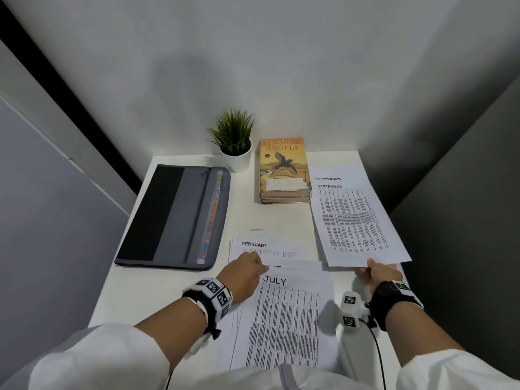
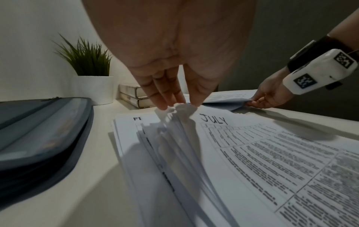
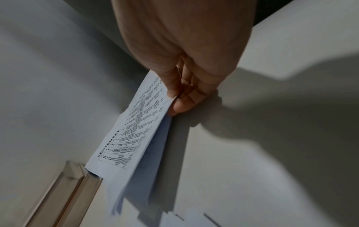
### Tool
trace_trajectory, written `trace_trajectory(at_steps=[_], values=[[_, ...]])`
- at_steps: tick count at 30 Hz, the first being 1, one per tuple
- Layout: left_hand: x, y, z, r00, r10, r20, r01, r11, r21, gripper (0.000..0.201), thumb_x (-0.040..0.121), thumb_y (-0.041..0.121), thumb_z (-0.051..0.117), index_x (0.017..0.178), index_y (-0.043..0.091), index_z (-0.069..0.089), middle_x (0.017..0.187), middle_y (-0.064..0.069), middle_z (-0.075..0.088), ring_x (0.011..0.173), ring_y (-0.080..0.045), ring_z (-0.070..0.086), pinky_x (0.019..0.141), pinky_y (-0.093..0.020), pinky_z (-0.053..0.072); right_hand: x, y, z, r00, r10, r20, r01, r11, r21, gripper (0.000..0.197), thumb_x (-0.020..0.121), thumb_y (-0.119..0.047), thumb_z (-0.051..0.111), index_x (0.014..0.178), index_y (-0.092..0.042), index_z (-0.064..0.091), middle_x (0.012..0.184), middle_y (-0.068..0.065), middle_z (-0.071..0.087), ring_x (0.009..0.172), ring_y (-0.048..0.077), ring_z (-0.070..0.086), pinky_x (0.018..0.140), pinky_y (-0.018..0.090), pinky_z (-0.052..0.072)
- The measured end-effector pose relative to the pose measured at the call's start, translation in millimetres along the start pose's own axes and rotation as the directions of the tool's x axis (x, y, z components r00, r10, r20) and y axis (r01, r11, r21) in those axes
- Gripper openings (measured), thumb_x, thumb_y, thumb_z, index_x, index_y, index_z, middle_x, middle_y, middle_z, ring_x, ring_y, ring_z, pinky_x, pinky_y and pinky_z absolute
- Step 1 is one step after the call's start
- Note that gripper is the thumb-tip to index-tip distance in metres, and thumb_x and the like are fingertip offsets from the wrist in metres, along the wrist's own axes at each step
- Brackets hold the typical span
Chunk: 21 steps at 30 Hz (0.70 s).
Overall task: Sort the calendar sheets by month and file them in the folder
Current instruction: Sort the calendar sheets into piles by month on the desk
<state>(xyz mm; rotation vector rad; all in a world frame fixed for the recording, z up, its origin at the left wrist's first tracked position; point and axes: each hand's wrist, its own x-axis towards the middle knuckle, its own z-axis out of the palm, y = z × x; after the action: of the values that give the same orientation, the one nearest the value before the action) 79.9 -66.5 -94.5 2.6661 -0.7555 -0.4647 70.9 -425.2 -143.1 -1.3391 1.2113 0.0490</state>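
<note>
A stack of calendar sheets lies at the desk's front, with the JULY sheet [image 1: 284, 319] on top and a FEBRUARY sheet [image 1: 267, 247] showing behind it. My left hand [image 1: 244, 273] pinches the top left corner of the JULY sheet [image 2: 252, 153] and lifts it slightly. On the right, my right hand [image 1: 378, 273] pinches the near edge of the SEPTEMBER sheet [image 1: 354, 220], which lies over an OCTOBER sheet [image 1: 334, 173]. In the right wrist view thumb and fingers hold the SEPTEMBER sheet [image 3: 134, 132] raised off the sheets below. The grey zip folder [image 1: 180, 215] lies shut at the left.
Two stacked books [image 1: 282, 170] and a small potted plant [image 1: 235, 142] stand at the back of the white desk [image 1: 275, 218]. Walls close in behind and at both sides. Bare desk shows between folder and papers.
</note>
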Motion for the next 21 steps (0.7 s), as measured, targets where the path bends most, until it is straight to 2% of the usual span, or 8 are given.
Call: trace_trajectory(at_steps=[4,7,10,12,13,16,19,21], values=[[-3,2,1,0.999,-0.044,0.022,0.046,0.994,-0.104,0.029,0.097,0.021,0.051,0.125,0.021,0.057,0.118,0.003,0.049,0.107,-0.013,0.051,0.089,-0.028,0.046,0,1,-4,0.997,-0.013,-0.081,-0.005,0.978,-0.21,0.017,0.085,-0.017,0.061,0.078,-0.003,0.053,0.095,0.018,0.064,0.085,0.032,0.064,0.083,0.041,0.054],[-4,4,3,0.989,-0.145,0.024,0.146,0.951,-0.271,0.019,0.095,0.018,0.055,0.113,0.019,0.062,0.113,0.004,0.058,0.105,-0.01,0.055,0.093,-0.024,0.044,-11,-1,-9,0.993,0.025,-0.112,-0.053,0.966,-0.253,0.037,0.077,-0.028,0.064,0.099,0.002,0.061,0.096,0.015,0.066,0.078,0.028,0.063,0.076,0.037,0.049],[-6,3,3,0.964,-0.265,0.006,0.245,0.884,-0.398,0.007,0.091,0.017,0.062,0.094,0.021,0.066,0.095,0.01,0.062,0.092,-0.007,0.057,0.083,-0.018,0.043,-25,-5,-6,0.984,0.058,-0.171,-0.102,0.959,-0.264,0.072,0.08,-0.032,0.066,0.134,0.003,0.034,0.107,0.015,0.059,0.095,0.029,0.062,0.08,0.037,0.046],[-8,2,3,0.954,-0.299,0.011,0.273,0.854,-0.443,0.007,0.089,0.017,0.064,0.086,0.023,0.066,0.087,0.013,0.063,0.085,-0.005,0.059,0.076,-0.016,0.043,-44,-9,7,0.993,-0.047,-0.108,0.008,0.942,-0.334,0.071,0.086,-0.023,0.063,0.139,0.004,0.024,0.113,0.018,0.056,0.104,0.031,0.058,0.086,0.038,0.045],[-10,2,3,0.954,-0.299,0.015,0.273,0.849,-0.452,0.009,0.088,0.017,0.064,0.083,0.024,0.066,0.085,0.013,0.064,0.083,-0.003,0.059,0.074,-0.016,0.043,-57,-10,16,0.989,-0.144,-0.013,0.126,0.902,-0.414,0.057,0.09,-0.02,0.06,0.135,0.004,0.035,0.118,0.019,0.058,0.105,0.032,0.058,0.085,0.037,0.046],[-15,3,0,0.959,-0.283,0.0,0.251,0.85,-0.463,0.011,0.087,0.016,0.064,0.08,0.024,0.066,0.086,0.013,0.066,0.082,0.0,0.059,0.076,-0.018,0.045,-98,2,49,0.855,-0.333,0.398,0.503,0.717,-0.482,0.017,0.095,-0.02,0.054,0.11,-0.013,0.06,0.112,0.006,0.063,0.085,0.017,0.059,0.061,0.023,0.044],[-19,6,0,0.964,-0.266,0.011,0.236,0.833,-0.5,0.008,0.084,0.015,0.064,0.079,0.021,0.067,0.086,0.008,0.068,0.085,-0.008,0.061,0.08,-0.026,0.05,-132,21,76,0.627,-0.317,0.712,0.74,0.53,-0.415,0.018,0.095,-0.031,0.053,0.101,-0.022,0.068,0.101,-0.008,0.06,0.083,0.005,0.056,0.064,0.016,0.039],[-22,9,-2,0.958,-0.283,0.045,0.265,0.815,-0.515,0.007,0.085,0.021,0.065,0.08,0.019,0.07,0.089,0.004,0.069,0.087,-0.014,0.062,0.082,-0.03,0.051,-144,30,86,0.549,-0.292,0.784,0.819,0.376,-0.433,0.029,0.094,-0.036,0.053,0.087,-0.017,0.074,0.094,-0.002,0.063,0.082,0.013,0.059,0.068,0.025,0.045]])
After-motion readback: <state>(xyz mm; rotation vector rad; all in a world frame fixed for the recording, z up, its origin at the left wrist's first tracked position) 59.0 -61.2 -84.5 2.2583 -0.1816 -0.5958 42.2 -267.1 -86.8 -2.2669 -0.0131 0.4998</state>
